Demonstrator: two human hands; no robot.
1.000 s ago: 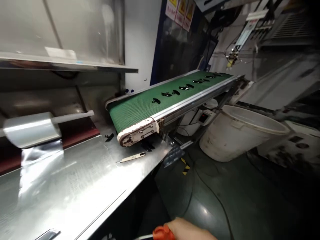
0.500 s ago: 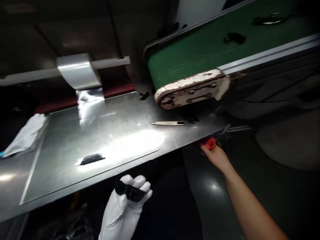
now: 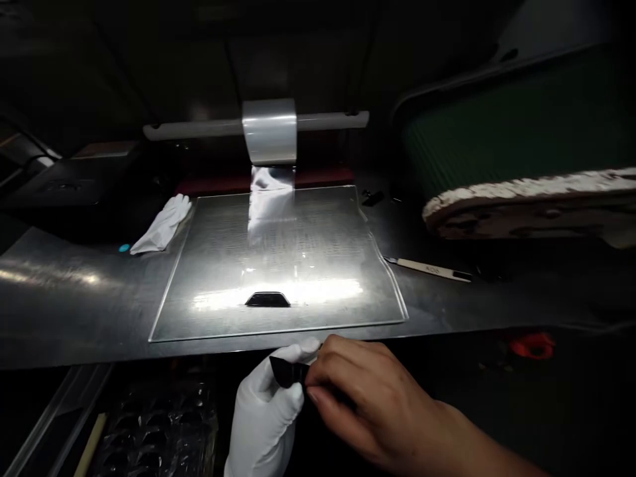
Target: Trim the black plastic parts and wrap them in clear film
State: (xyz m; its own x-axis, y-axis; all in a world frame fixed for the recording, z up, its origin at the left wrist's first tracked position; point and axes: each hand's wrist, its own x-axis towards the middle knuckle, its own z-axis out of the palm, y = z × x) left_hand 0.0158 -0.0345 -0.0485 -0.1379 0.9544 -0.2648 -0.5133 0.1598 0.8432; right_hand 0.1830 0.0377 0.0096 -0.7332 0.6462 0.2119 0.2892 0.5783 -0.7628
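Note:
A small black part [image 3: 284,372] is pinched in my white-gloved left hand [image 3: 268,411], just in front of the table edge. My bare right hand [image 3: 362,394] is closed against the right end of that part, its fingertips touching the glove; what its fingers pinch is hidden. Behind them a glass plate [image 3: 213,245] lies on the metal table, with a black trapezoid piece [image 3: 268,299] near its front edge. A roll of clear film [image 3: 269,132] hangs on a white bar, its loose end reaching down onto the plate.
A pen-like knife [image 3: 432,269] lies right of the plate, a white glove [image 3: 166,225] left of it. The green conveyor [image 3: 527,126] stands at the right. Below the table are a red object [image 3: 532,346] and a clear moulded tray [image 3: 159,424].
The view has swung left. My right hand has come from beside the red object to the black part in my left hand, and my left fingers have closed more around it.

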